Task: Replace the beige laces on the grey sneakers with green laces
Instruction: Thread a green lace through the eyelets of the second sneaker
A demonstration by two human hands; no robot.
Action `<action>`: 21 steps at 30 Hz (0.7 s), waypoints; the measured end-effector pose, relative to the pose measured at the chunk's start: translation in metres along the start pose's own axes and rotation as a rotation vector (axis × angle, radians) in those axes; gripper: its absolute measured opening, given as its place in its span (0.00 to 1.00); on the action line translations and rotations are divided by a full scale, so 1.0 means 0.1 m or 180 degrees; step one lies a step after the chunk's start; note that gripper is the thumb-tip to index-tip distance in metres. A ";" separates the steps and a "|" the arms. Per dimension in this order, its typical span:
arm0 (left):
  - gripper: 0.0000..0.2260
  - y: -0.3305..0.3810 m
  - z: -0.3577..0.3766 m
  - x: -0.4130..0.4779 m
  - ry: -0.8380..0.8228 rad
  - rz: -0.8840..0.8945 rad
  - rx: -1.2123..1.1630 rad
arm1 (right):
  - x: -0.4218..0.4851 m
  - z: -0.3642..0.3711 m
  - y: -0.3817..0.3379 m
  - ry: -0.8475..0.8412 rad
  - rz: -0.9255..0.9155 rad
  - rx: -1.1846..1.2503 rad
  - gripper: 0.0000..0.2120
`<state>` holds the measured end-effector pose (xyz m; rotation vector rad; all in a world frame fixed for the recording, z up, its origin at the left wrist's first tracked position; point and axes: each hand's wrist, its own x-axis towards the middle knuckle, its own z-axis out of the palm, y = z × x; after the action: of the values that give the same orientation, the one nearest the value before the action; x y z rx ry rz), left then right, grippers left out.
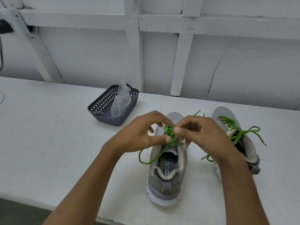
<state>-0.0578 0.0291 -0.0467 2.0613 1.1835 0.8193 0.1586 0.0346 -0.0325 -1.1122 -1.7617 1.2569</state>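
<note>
Two grey sneakers stand on the white table, heels toward me. Over the tongue of the near sneaker [167, 179] my left hand [142, 135] and my right hand [201, 133] meet, each pinching the green lace [155, 157] threaded through its eyelets. One loose end loops down to the table on the shoe's left side. The second sneaker [227, 116] stands to the right, partly hidden behind my right forearm, with its own green lace [243, 133] tied in a loose bow. No beige laces are in view.
A dark perforated plastic basket [103, 111] holding a clear plastic bag [121, 101] sits at the back left of the shoes. A white panelled wall runs behind the table. The table's front edge lies at lower left.
</note>
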 end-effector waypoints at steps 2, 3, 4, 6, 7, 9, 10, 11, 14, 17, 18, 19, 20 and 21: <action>0.11 0.04 0.04 0.04 -0.0084 0.0044 -0.0006 | -0.01 0.03 -0.02 -0.0164 -0.0054 0.0062 0.02; 0.09 0.05 0.05 0.05 -0.0089 -0.0018 -0.0132 | -0.01 0.04 -0.03 -0.0175 -0.0069 0.0154 0.03; 0.08 0.05 0.05 0.06 -0.0061 -0.0101 -0.0380 | -0.02 0.04 -0.04 -0.0109 -0.0063 0.0282 0.04; 0.06 0.04 0.02 0.05 0.0046 -0.0242 -0.1117 | -0.03 0.00 -0.06 0.0112 0.0037 0.0464 0.08; 0.05 0.03 0.00 0.04 0.0122 -0.0249 -0.1376 | -0.04 -0.02 -0.07 0.0150 0.0121 0.0414 0.10; 0.04 0.03 -0.05 0.04 0.0326 -0.0169 -0.1643 | -0.07 -0.03 -0.08 -0.0080 0.0339 0.0145 0.12; 0.04 0.03 -0.08 0.04 0.0446 -0.0142 -0.1822 | -0.08 -0.02 -0.07 -0.0243 0.0429 0.0063 0.13; 0.04 0.03 -0.09 0.06 0.0569 -0.0167 -0.2045 | -0.08 0.00 -0.07 -0.0356 0.0484 0.0034 0.14; 0.09 0.06 -0.13 0.09 0.0926 -0.0395 -0.2274 | -0.06 0.06 -0.04 -0.0497 0.0553 -0.0381 0.14; 0.10 0.06 -0.15 0.08 0.1068 -0.0505 -0.1765 | -0.03 0.13 -0.04 -0.0670 0.0319 -0.1460 0.06; 0.10 0.06 -0.16 0.07 0.1041 -0.0533 -0.1449 | -0.02 0.16 -0.05 -0.0677 0.0183 -0.1847 0.05; 0.12 0.07 -0.17 0.07 0.0958 -0.0566 -0.1103 | -0.01 0.19 -0.07 -0.0665 0.0100 -0.2186 0.06; 0.15 0.09 -0.17 0.07 0.0796 -0.0603 -0.0760 | -0.01 0.23 -0.09 -0.0647 0.0077 -0.2468 0.07; 0.20 0.10 -0.17 0.07 0.0568 -0.0656 -0.0452 | -0.01 0.27 -0.11 -0.0631 0.0073 -0.2708 0.07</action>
<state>-0.0624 0.0344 -0.0271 1.7477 1.3663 0.9717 0.1328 0.0223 -0.0302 -1.4840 -2.5421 0.6159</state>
